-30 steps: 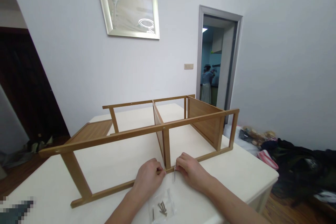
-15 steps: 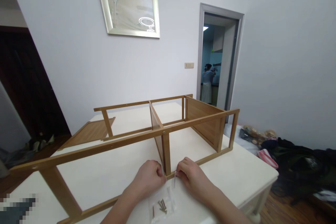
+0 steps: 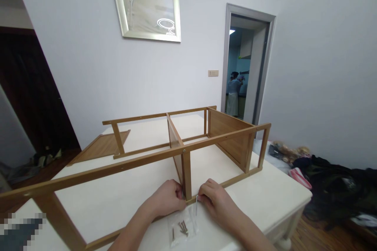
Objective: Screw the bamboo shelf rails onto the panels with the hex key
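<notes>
A brown wooden shelf frame (image 3: pixel 159 156) lies on its side on the white table. My right hand (image 3: pixel 216 200) pinches a small silver hex key (image 3: pixel 196 204) beside the foot of the frame's middle upright. Left of that upright, my left hand (image 3: pixel 170 196) has its fingers curled together at the lower rail; whatever they hold, if anything, is hidden. Just below the hands, a clear plastic bag (image 3: pixel 191 219) lies on the tabletop with several screws (image 3: pixel 183 227) in or on it.
The white table (image 3: pixel 279 192) has its corner at the right. A loose wooden panel (image 3: pixel 100 148) lies at the far left. Dark clothes (image 3: pixel 330 184) are piled beyond the table's right side. Another person (image 3: pixel 233 92) stands in the room through the doorway.
The view has shifted slightly, and the near left end of the frame sits a little lower and further left. Both hands stay around the foot of the middle upright.
</notes>
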The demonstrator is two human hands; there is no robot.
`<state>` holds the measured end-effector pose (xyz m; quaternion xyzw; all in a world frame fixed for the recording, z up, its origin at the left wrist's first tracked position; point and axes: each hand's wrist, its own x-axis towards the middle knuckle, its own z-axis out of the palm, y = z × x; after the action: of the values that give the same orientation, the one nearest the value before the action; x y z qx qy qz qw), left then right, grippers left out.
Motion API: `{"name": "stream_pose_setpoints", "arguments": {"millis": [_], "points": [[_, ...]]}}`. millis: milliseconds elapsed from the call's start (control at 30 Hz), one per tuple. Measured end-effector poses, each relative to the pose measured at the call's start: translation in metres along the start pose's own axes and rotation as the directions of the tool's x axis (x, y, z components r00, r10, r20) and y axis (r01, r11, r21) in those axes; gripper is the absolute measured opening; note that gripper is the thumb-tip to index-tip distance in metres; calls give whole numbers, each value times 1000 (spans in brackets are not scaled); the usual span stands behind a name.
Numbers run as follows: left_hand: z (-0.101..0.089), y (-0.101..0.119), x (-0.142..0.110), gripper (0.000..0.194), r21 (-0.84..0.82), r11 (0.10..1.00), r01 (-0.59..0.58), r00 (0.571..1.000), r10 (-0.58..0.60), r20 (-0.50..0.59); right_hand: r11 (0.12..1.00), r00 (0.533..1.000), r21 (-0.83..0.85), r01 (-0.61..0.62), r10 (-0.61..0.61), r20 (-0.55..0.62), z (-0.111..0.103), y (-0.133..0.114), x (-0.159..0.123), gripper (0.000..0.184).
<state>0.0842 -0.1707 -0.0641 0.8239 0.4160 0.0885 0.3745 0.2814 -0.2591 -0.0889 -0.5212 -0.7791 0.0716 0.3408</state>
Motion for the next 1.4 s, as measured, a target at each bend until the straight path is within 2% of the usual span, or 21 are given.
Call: {"name": "stream_pose_setpoints", "arguments": {"millis": [667, 833, 1400], "points": [[0, -9, 3, 7, -71, 997, -6, 998, 10, 63, 997, 999, 65, -37, 36, 7, -2, 1, 0, 14], [1, -9, 3, 6, -67, 998, -10, 999, 12, 35, 998, 1000, 59, -17, 16, 10, -2, 1, -1, 14], [1, -11, 2, 6, -46, 999, -13, 999, 15, 41, 999, 1000, 32, 10, -10, 18, -3, 1, -1, 14]]}}
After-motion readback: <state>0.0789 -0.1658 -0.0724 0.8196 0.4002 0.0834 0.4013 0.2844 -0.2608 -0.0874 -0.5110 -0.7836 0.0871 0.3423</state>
